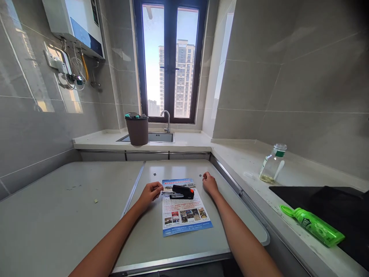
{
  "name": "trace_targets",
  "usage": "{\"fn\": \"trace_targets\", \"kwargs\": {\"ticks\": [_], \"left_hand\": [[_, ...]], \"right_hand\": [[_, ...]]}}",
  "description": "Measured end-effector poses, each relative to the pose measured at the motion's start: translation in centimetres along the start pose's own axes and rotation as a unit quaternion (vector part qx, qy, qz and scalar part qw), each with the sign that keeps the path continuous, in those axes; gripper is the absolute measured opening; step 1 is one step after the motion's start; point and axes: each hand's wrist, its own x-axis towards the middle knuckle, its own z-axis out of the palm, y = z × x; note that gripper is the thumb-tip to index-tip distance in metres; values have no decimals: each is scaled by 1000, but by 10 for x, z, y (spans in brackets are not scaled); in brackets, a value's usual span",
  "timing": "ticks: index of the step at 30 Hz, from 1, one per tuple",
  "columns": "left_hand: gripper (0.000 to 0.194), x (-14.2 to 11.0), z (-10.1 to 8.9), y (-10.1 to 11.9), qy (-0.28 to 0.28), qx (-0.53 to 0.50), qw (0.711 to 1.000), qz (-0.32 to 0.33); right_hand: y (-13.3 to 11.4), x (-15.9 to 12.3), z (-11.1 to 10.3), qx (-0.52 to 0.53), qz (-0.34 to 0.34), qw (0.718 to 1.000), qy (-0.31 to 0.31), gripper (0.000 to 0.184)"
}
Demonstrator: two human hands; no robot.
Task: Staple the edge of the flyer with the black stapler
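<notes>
Left hand (pixel 152 191): fingers drawn closed, at stapler's 9 o'clock, by its metal end; contact unclear. Stapler (pixel 183 192): lying across flyer (pixel 186 211), toward flyer's 12 o'clock end, flyer flat on desk (pixel 141 250). Right hand (pixel 210 182): fingers curled closed, at stapler's 2 o'clock, near small bit (pixel 200 175).

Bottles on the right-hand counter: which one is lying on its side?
The bright green plastic bottle; the clear glass bottle with the green label stands upright.
</notes>
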Motion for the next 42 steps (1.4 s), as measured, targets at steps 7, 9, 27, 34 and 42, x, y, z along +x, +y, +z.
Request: {"fn": "trace_targets", "kwargs": {"ticks": [7, 9, 27, 34, 42], "left_hand": [[42, 0, 0, 1, 2, 8, 1000, 2], [42, 0, 0, 0, 4, 8, 1000, 0], [15, 5, -27, -32, 157, 423, 890, -63], [57, 12, -24, -48, 135, 625, 757, -131], [48, 29, -37, -43, 67, 610, 775, -153]], "right_hand": [[0, 0, 3, 8, -17, 999, -31, 46], [0, -1, 4, 5, -25, 999, -39, 51], [-29, -15, -4, 82, -131, 988, -22, 20], [-52, -34, 1, 196, -259, 936, -136, 30], [-53, -37, 13, 195, -251, 924, -214, 46]]}}
